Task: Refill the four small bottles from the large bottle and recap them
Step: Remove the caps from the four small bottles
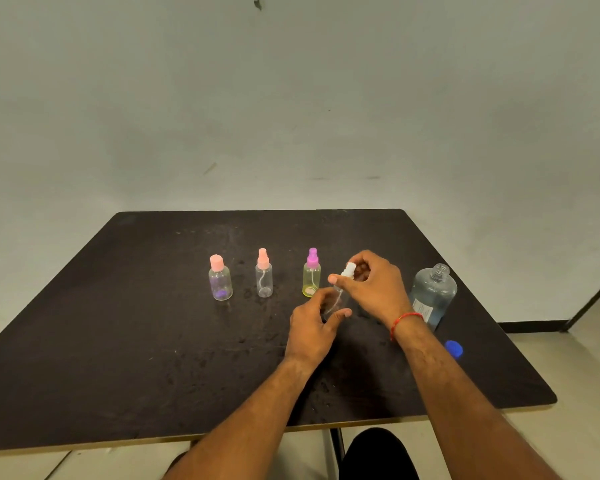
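While a blue cap (453,348) lies loose at lower right, the left hand (314,325) grips a clear small bottle (335,299) at centre; the right hand (371,285) pinches its white spray top (348,270). Large bottle (432,294): right, uncapped. Three capped bottles (264,282): left, in line.

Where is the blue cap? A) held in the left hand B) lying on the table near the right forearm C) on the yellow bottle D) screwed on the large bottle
B: the blue cap lies on the table by the right forearm; the large bottle stands uncapped.
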Motion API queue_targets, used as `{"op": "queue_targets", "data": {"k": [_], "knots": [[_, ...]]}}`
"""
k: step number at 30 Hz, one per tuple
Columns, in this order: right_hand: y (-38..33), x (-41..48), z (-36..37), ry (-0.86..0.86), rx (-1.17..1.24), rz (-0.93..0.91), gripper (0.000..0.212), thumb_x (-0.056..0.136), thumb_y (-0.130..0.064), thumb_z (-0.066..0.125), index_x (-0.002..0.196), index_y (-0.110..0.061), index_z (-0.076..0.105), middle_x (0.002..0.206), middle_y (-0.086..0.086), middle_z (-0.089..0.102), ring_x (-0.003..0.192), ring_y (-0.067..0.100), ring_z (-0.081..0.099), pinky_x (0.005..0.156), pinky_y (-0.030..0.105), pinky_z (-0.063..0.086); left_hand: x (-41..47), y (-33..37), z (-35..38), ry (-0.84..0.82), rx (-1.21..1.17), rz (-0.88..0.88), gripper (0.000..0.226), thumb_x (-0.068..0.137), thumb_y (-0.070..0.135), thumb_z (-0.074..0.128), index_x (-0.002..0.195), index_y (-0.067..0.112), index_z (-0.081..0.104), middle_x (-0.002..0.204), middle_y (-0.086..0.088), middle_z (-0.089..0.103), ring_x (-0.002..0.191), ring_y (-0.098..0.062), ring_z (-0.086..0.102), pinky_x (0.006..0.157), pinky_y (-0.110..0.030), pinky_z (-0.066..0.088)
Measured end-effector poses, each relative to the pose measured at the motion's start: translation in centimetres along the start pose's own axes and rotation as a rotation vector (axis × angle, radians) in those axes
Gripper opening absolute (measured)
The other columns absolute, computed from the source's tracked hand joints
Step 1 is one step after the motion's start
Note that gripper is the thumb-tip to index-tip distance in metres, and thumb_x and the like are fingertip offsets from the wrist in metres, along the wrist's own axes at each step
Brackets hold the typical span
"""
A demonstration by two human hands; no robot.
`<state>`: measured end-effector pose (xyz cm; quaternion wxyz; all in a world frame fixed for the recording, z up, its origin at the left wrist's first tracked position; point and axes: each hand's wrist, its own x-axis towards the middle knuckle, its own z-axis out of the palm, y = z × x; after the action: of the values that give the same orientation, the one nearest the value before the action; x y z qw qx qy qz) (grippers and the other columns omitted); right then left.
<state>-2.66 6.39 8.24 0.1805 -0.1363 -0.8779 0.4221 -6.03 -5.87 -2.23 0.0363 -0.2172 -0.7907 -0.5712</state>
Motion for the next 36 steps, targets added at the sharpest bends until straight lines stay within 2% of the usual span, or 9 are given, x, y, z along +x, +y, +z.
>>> {"op": "queue_targets", "data": {"k": [5, 10, 13, 17, 21, 26, 29, 33, 36], "knots": [[0.35, 0.17, -0.06, -0.070, -0.022, -0.080, 0.016, 0.082, -0.012, 0.074, 0.088, -0.024, 0.064, 0.087, -0.008, 0.064, 0.082, 0.010, 0.060, 0.068, 0.015, 0.045, 0.04, -0.34, 0.14, 0.001, 0.003, 0.013, 0.036, 0.085, 0.037, 0.079, 0.117, 0.028, 0.066, 0.107, 0.013, 0.071, 0.102, -0.002, 0.066, 0.091, -0.029, 0.056], [0.19, -0.09, -0.39, -0.187, 0.125, -0.150, 0.049, 0.083, 0.012, 0.055, 0.110, -0.029, 0.059, 0.105, -0.008, 0.066, 0.104, 0.008, 0.062, 0.087, 0.022, 0.052, -0.01, -0.28, 0.14, 0.001, -0.011, 0.012, 0.038, 0.086, 0.040, 0.078, 0.119, 0.028, 0.065, 0.107, 0.015, 0.071, 0.103, -0.003, 0.066, 0.091, -0.031, 0.057], [0.20, -0.17, -0.22, -0.131, 0.116, -0.113, 0.047, 0.082, -0.003, 0.070, 0.118, -0.028, 0.054, 0.110, -0.007, 0.063, 0.103, 0.010, 0.061, 0.089, 0.025, 0.052, -0.02, -0.27, 0.10, -0.003, -0.017, 0.008, 0.040, 0.086, 0.042, 0.077, 0.121, 0.027, 0.065, 0.109, 0.015, 0.071, 0.104, -0.004, 0.066, 0.093, -0.033, 0.057], [0.16, -0.19, -0.01, -0.006, -0.048, -0.045, 0.028, 0.078, -0.037, 0.078, 0.096, -0.024, 0.060, 0.086, -0.009, 0.062, 0.078, 0.010, 0.060, 0.069, 0.020, 0.050, 0.02, -0.11, 0.07, -0.003, 0.004, -0.002, 0.038, 0.087, 0.039, 0.077, 0.120, 0.025, 0.065, 0.111, 0.011, 0.071, 0.106, -0.005, 0.065, 0.095, -0.031, 0.056], [0.58, -0.03, -0.06, -0.064, -0.062, -0.104, 0.016, 0.083, -0.019, 0.073, 0.093, -0.026, 0.062, 0.090, -0.008, 0.063, 0.082, 0.010, 0.059, 0.069, 0.016, 0.045, 0.06, -0.29, 0.10, -0.002, 0.003, 0.015, 0.037, 0.087, 0.038, 0.078, 0.120, 0.027, 0.065, 0.109, 0.013, 0.071, 0.104, -0.003, 0.066, 0.093, -0.032, 0.057], [0.33, -0.24, -0.58, -0.212, 0.073, -0.179, 0.055, 0.082, 0.011, 0.058, 0.118, -0.031, 0.054, 0.113, -0.008, 0.064, 0.105, 0.009, 0.061, 0.070, 0.016, 0.052, 0.03, -0.25, 0.07, 0.015, -0.030, 0.021, 0.037, 0.087, 0.036, 0.078, 0.120, 0.026, 0.066, 0.110, 0.015, 0.072, 0.104, 0.000, 0.067, 0.094, -0.032, 0.056], [0.24, -0.23, -0.21, -0.126, 0.060, -0.146, 0.052, 0.080, -0.009, 0.073, 0.121, -0.032, 0.050, 0.114, -0.009, 0.061, 0.106, 0.010, 0.059, 0.084, 0.025, 0.053, 0.01, -0.33, 0.06, 0.011, -0.037, 0.018, 0.037, 0.087, 0.037, 0.078, 0.121, 0.026, 0.066, 0.112, 0.017, 0.072, 0.107, 0.002, 0.066, 0.096, -0.030, 0.056], [-0.04, -0.48, 0.01, 0.014, -0.086, -0.048, 0.036, 0.077, -0.042, 0.078, 0.099, -0.025, 0.056, 0.086, -0.011, 0.059, 0.077, 0.008, 0.058, 0.065, 0.016, 0.044, -0.04, -0.16, 0.06, 0.007, -0.016, 0.014, 0.038, 0.088, 0.032, 0.078, 0.122, 0.023, 0.066, 0.115, 0.016, 0.070, 0.110, 0.005, 0.063, 0.099, -0.022, 0.052], [0.21, -0.56, 0.12, 0.007, -0.114, -0.051, 0.024, 0.079, -0.036, 0.077, 0.089, -0.024, 0.059, 0.078, -0.009, 0.060, 0.071, 0.007, 0.057, 0.060, 0.016, 0.039, -0.05, -0.09, 0.04, -0.011, -0.008, 0.012, 0.035, 0.088, 0.030, 0.078, 0.120, 0.024, 0.066, 0.113, 0.017, 0.070, 0.109, 0.008, 0.063, 0.095, -0.014, 0.050]]}}
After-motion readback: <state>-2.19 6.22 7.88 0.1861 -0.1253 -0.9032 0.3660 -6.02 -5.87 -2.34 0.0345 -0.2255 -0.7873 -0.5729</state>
